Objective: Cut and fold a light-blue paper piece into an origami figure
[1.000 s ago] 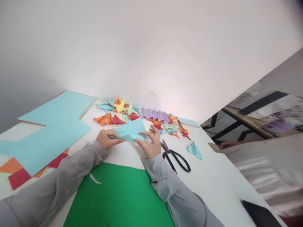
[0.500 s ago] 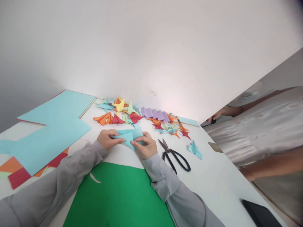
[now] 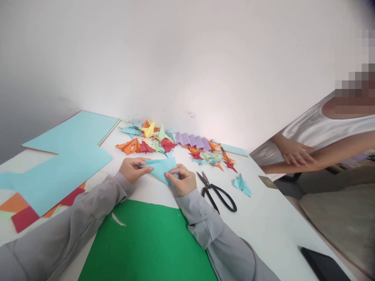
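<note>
A folded piece of light blue paper is held up between my two hands, just over the white table. My left hand pinches its left corner between thumb and fingers. On the right side, my right hand grips the paper, thumb on the near face and the other fingers partly hidden behind it. Below the hands lies a large green sheet with a small white scrap on it. Black-handled scissors rest with parted blades to the right of my right hand.
Several folded paper figures and a purple pleated strip line the wall. Large blue sheets cover the left. A blue folded figure and a black phone-like object lie right. Another person's hand shows beyond the edge.
The flap that stood up on the blue paper now lies flatter, and my right thumb has shifted slightly up. The other person has leaned down, bringing their arms closer to the table edge.
</note>
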The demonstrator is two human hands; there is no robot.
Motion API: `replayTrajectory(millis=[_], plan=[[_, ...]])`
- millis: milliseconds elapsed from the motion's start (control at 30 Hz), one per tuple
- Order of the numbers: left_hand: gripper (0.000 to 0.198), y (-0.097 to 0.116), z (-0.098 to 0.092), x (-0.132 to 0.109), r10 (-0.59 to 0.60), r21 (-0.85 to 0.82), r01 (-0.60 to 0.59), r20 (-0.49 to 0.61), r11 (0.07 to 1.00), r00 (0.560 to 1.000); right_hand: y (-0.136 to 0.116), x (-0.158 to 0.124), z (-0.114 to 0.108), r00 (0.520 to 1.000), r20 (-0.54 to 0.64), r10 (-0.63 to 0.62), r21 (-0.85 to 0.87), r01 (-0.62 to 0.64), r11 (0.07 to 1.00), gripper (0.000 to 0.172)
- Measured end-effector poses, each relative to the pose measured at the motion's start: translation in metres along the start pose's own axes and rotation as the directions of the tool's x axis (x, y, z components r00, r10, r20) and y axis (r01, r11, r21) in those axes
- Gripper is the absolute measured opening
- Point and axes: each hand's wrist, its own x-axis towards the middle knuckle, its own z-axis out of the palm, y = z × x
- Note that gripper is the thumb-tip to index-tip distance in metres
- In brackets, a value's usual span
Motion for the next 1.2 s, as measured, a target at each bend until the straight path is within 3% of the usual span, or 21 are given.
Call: replayTrajectory(millis=[300, 467, 567, 633, 767, 833, 900, 1000, 1067, 1200], plan=[[0.017, 0.008, 0.0, 0.001, -0.007, 0.024, 0.008, -0.031, 1.0, 1.0, -0.005, -0.001, 0.002, 0.999, -0.031, 0.013, -0.013, -0.013, 1.0, 0.014], [0.019, -0.001, 0.0, 0.003, -0.008, -0.004, 0.008, -0.047, 1.0, 0.999, -0.007, -0.003, 0.003, 0.987, -0.035, 0.155, -0.065, -0.157, 0.985, 0.02], [0.017, -0.004, 0.0, 0.004, 0.019, -0.033, -0.021, -0.056, 0.999, 0.998, -0.008, -0.004, 0.005, 0.984, -0.033, 0.176, 0.016, -0.176, 0.984, 0.027], [0.017, -0.004, 0.001, 0.004, 0.02, -0.053, -0.023, -0.056, 0.998, 0.998, -0.009, -0.004, 0.006, 0.983, -0.012, 0.182, 0.105, -0.18, 0.978, 0.038], [0.018, -0.001, 0.001, 0.003, -0.01, -0.104, 0.004, -0.052, 0.995, 0.999, -0.012, -0.003, 0.006, 0.972, 0.03, 0.233, 0.236, -0.234, 0.943, 0.078], [0.019, 0.0, 0.001, 0.003, -0.024, -0.124, 0.018, -0.049, 0.992, 0.999, -0.014, -0.002, 0.005, 0.971, 0.024, 0.236, 0.224, -0.235, 0.946, 0.086], [0.019, -0.001, 0.001, 0.004, -0.024, -0.135, 0.018, -0.038, 0.991, 0.999, -0.015, -0.002, 0.004, 0.974, 0.024, 0.224, 0.162, -0.225, 0.961, 0.079], [0.021, -0.003, -0.001, 0.004, -0.001, -0.152, 0.0, -0.004, 0.988, 1.0, -0.014, -0.002, 0.003, 0.978, 0.039, 0.207, 0.078, -0.209, 0.975, 0.054], [0.033, -0.004, -0.001, 0.004, -0.01, -0.195, 0.01, 0.001, 0.981, 1.0, -0.014, -0.004, 0.004, 0.974, 0.047, 0.221, 0.071, -0.224, 0.972, 0.039], [0.06, -0.001, 0.002, 0.001, -0.182, -0.37, 0.168, -0.004, 0.914, 0.983, -0.015, -0.007, 0.005, 0.963, 0.047, 0.264, 0.085, -0.268, 0.96, 0.033]])
